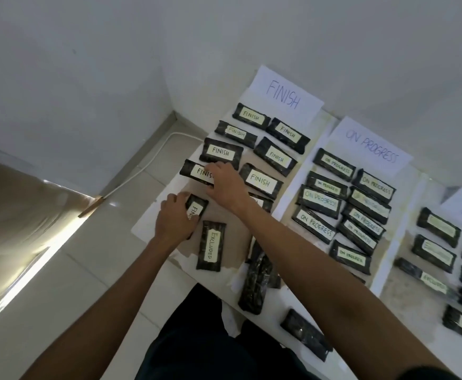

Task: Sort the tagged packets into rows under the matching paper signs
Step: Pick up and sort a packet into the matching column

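At the left edge of the table (146, 227), the left hand (173, 223) curls its fingers round a turned FINISH packet (197, 209), which lies crosswise just below its column. Beside it, the right hand (224, 183) pinches the end of the outer FINISH packet (194, 171). An EXCLUDED packet (210, 245) sits misplaced nearby. These wrapped packets look light, soft and slick, so I'd grip the long edges, not the tag. There are no bins, only rows under the FINISH sign (283, 97) and the ON PROGRESS sign (371, 145).

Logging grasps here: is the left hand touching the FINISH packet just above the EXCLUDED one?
Touching. The head view shows the left hand with fingers and thumb curled round the FINISH packet, covering part of its tag.
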Motion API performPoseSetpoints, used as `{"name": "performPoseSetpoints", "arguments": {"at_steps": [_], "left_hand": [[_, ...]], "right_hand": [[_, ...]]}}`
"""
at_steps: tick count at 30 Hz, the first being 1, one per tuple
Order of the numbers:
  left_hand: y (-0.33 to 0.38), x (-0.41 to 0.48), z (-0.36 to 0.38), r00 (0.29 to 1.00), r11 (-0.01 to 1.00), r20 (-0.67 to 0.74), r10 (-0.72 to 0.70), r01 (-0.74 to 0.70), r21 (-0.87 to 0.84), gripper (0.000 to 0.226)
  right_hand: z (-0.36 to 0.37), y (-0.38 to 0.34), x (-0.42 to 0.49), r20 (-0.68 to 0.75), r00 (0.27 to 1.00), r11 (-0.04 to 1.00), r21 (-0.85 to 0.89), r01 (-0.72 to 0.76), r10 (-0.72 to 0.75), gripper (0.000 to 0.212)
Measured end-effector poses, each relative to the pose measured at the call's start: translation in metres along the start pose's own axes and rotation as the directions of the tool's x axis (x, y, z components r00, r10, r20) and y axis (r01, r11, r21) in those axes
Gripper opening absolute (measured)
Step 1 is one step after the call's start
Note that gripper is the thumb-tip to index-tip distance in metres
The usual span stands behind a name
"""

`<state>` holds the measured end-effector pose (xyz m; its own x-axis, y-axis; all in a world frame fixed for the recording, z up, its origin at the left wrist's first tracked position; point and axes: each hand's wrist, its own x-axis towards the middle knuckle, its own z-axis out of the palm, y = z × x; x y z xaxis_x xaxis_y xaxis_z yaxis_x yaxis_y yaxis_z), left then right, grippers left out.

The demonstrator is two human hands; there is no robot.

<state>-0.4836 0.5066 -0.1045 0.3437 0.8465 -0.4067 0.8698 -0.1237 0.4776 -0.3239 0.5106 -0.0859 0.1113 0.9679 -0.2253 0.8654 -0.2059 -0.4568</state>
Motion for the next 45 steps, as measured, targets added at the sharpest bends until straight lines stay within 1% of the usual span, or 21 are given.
{"name": "performPoseSetpoints", "arguments": {"at_steps": [3,6,9,11,13,15,16,17,18,20,22,24,25,27,29,32,35,38,40,42,45], "left_hand": [[-0.003,0.005,0.006,0.999,1.0,0.045,0.015,-0.016,0.017,0.059],[-0.002,0.009,0.009,0.999,1.0,0.051,0.019,-0.02,0.009,0.062],[-0.006,0.012,0.011,0.997,0.994,0.071,0.025,-0.017,-0.112,0.056],[-0.009,0.011,0.009,0.999,0.975,0.046,0.018,-0.007,-0.223,0.047],[-0.011,0.009,0.004,0.997,0.936,0.027,-0.066,0.072,-0.346,0.048],[-0.012,0.005,-0.002,0.977,0.844,0.035,-0.209,0.199,-0.498,0.056],[-0.013,0.004,-0.004,0.965,0.795,0.024,-0.262,0.23,-0.561,0.06],[-0.015,0.005,-0.005,0.956,0.764,-0.003,-0.293,0.233,-0.602,0.062],[-0.016,0.005,-0.005,0.952,0.76,-0.045,-0.302,0.212,-0.614,0.062],[-0.016,0.006,-0.005,0.955,0.807,-0.125,-0.271,0.154,-0.571,0.058],[-0.011,0.005,-0.001,0.962,0.852,-0.157,-0.224,0.115,-0.511,0.054],[-0.006,0.004,0.001,0.962,0.882,-0.177,-0.209,0.107,-0.458,0.053],[-0.006,0.004,0.002,0.958,0.911,-0.187,-0.219,0.131,-0.392,0.052],[-0.009,0.006,0.004,0.949,0.948,-0.181,-0.26,0.215,-0.235,0.052],[-0.012,0.006,0.007,0.95,0.953,-0.149,-0.274,0.246,-0.178,0.053],[-0.014,0.005,0.011,0.952,0.954,-0.146,-0.268,0.241,-0.18,0.055],[-0.012,-0.001,0.013,0.944,0.961,-0.2,-0.263,0.238,-0.143,0.063],[-0.015,-0.017,0.014,0.955,0.987,-0.249,-0.16,0.151,-0.053,0.056],[-0.021,-0.032,0.019,0.976,0.997,-0.203,-0.077,0.077,-0.006,0.049],[-0.029,-0.046,0.027,0.993,1.0,-0.121,0.01,-0.007,0.021,0.045],[-0.04,-0.062,0.037,0.995,0.995,-0.001,0.104,-0.104,-0.004,0.044]], "right_hand": [[0.015,0.001,0.012,0.056,0.998,1.0,-0.025,0.001,0.0,0.045],[0.027,0.005,0.012,0.033,0.999,0.999,-0.038,0.012,-0.011,0.042],[0.028,0.006,0.009,0.001,0.999,0.999,-0.031,0.042,-0.042,0.044],[0.024,0.005,0.002,-0.046,0.998,0.999,0.008,0.048,-0.047,0.044],[0.02,0.003,-0.009,-0.14,0.99,0.996,0.075,0.047,-0.036,0.042],[0.017,0.0,-0.025,-0.186,0.983,0.99,0.142,0.027,0.0,0.04],[0.017,-0.001,-0.034,-0.16,0.987,0.985,0.174,-0.001,0.029,0.04],[0.018,-0.003,-0.044,-0.101,0.993,0.979,0.201,-0.038,0.06,0.039],[0.021,-0.005,-0.054,-0.033,0.996,0.974,0.214,-0.078,0.087,0.039],[0.032,-0.008,-0.073,0.061,0.99,0.972,0.194,-0.133,0.123,0.039],[0.045,-0.011,-0.087,0.13,0.978,0.977,0.116,-0.177,0.162,0.043],[0.057,-0.014,-0.098,0.188,0.96,0.977,0.007,-0.215,0.209,0.055],[0.061,-0.015,-0.103,0.194,0.953,0.973,-0.036,-0.229,0.232,0.062],[0.069,-0.019,-0.111,0.164,0.953,0.966,-0.079,-0.246,0.256,0.076],[0.076,-0.021,-0.118,0.125,0.959,0.966,-0.08,-0.247,0.256,0.085],[0.078,-0.023,-0.12,0.109,0.959,0.965,-0.042,-0.259,0.262,0.087],[0.076,-0.023,-0.117,0.102,0.963,0.968,-0.025,-0.249,0.25,0.088],[0.073,-0.026,-0.118,0.069,0.974,0.976,0.004,-0.218,0.218,0.089],[0.075,-0.029,-0.12,0.014,0.967,0.967,-0.001,-0.254,0.254,0.087],[0.081,-0.035,-0.123,-0.042,0.936,0.936,-0.023,-0.351,0.35,0.087],[0.091,-0.043,-0.128,-0.029,0.9,0.899,-0.043,-0.435,0.434,0.092]]}}
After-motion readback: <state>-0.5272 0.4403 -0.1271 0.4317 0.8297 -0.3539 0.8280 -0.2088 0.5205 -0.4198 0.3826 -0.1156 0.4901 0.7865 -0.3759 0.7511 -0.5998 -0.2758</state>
